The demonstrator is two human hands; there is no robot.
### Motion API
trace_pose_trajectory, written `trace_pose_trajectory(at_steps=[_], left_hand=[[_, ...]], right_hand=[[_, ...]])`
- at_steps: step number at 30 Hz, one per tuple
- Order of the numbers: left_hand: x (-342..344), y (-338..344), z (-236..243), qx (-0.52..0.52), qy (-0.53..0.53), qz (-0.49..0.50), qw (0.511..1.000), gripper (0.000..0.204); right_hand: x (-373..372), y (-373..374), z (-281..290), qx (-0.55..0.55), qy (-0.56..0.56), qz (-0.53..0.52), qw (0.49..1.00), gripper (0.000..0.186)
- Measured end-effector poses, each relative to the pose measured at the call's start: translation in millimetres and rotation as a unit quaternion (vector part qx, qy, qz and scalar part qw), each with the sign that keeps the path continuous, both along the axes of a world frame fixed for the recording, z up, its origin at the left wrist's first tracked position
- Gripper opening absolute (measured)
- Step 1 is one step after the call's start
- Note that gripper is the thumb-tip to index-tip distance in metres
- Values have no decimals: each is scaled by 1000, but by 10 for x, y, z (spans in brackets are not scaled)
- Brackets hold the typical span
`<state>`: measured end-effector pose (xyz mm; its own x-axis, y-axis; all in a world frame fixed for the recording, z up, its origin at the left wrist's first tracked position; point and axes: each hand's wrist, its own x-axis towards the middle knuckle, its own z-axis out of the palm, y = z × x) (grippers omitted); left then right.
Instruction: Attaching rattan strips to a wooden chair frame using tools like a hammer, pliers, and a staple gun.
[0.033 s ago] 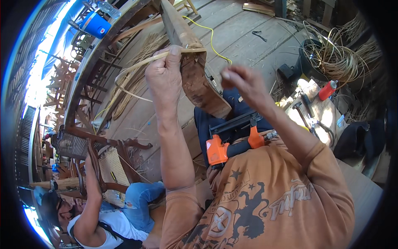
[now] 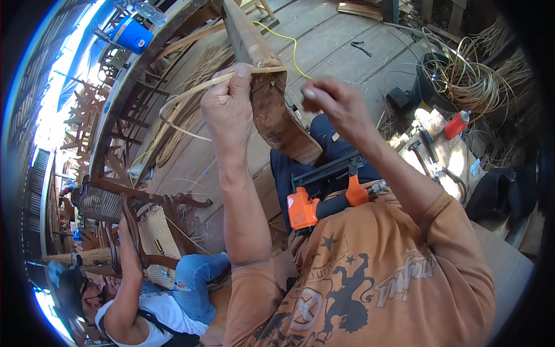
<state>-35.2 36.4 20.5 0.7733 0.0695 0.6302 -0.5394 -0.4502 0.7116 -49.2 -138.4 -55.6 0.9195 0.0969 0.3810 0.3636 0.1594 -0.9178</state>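
Note:
My left hand [image 2: 228, 110] is closed on a pale rattan strip [image 2: 199, 87], its thumb pressed on top. The strip's short end lies across the edge of a thick, curved wooden beam [image 2: 283, 124]; its long tail loops back to the left of my wrist. Off to the right of the beam, my right hand [image 2: 341, 110] hangs in the air with curled fingers, somewhat blurred. Whether anything small sits in its pinch cannot be made out. An orange and black nail gun [image 2: 303, 209] rests on my lap below the beam.
Bundled rattan strips [image 2: 191, 104] lie on the plank floor at left. Coiled strands [image 2: 480, 75] fill a dark bucket at right, near a red bottle [image 2: 457, 125] and a hammer [image 2: 428, 144]. A co-worker [image 2: 147, 301] sits at lower left beside a wooden chair [image 2: 153, 202].
My right hand has shifted slightly left, toward the beam. My left hand keeps its hold on the rattan strip, almost unmoved.

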Motion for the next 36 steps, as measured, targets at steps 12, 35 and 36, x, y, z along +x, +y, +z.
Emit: trace_pose_trajectory(at_steps=[12,35,36], left_hand=[[-16,-94,-13,-45,17,28,998,31],[108,-189,-87,-65,-46,27,996,22],[119,-202,-95,-80,-38,25,996,22]], right_hand=[[241,335,197,135,-28,-84,987,10],[283,446,119,160,-56,-116,979,10],[284,447,115,157,-66,-118,978,10]])
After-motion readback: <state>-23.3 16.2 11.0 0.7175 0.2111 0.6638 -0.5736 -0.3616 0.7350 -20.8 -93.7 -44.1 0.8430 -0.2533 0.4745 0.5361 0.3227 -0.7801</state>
